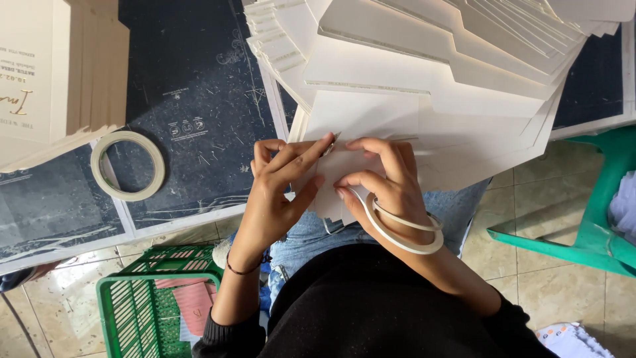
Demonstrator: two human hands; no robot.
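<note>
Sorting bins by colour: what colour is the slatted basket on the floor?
Green; the basket shows best in the head view, lower left, below the left hand.

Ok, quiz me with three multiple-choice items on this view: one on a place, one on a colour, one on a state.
1. Where is the loose tape roll?
A. on the dark cutting mat
B. inside the basket
C. on the chair

2. What colour is the plastic basket?
A. blue
B. green
C. red

3. What is around the right hand's wrist?
A. nothing
B. a watch
C. a tape roll

Key: 1 A, it lies flat on the mat. 2 B, its lattice walls are green. 3 C, the white ring circles the wrist while both hands press white card sheets.
</note>
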